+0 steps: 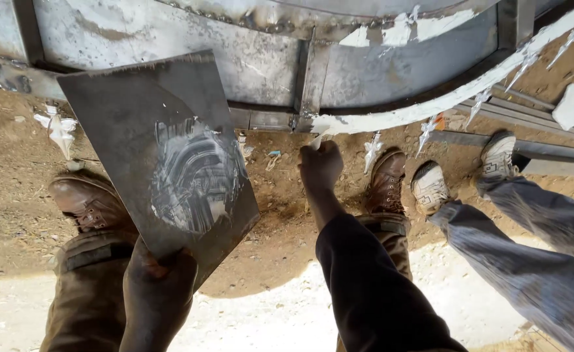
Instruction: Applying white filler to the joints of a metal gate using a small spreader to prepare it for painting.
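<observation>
At the far left, white putty blobs [59, 130] lay on the brown dirt [13, 202], close under the gate frame [170, 32] that ran across the top of the view. Next to them I saw my left boot [88, 202] planted on the dirt, partly behind the plate. My left hand [160, 280] was closed around the lower edge of the plate [130, 111], a dark flat steel sheet held tilted, its top corner lying over the gate. A smear of grey-white putty [196, 176] sat on the middle of the plate, scraped into curved streaks.

Moving to the centre, my right hand [319, 166], in a dark sleeve [372, 287], was clenched around a small scraper [317, 139]; only its pale tip showed above the knuckles. That tip touched the lower edge of the gate, right where a white-coated curved bar [443, 101] began and swept up toward the right corner. White spear points [373, 151] hung from that bar. My right boot [386, 182] stood just beside the hand.

Further right stood another person's pale sneakers [430, 189], with blue-grey trouser legs [528, 261] crossing the lower right. Grey steel bars [534, 146] lay on the ground behind them, and a white patch [572, 105] sat near the right edge.
</observation>
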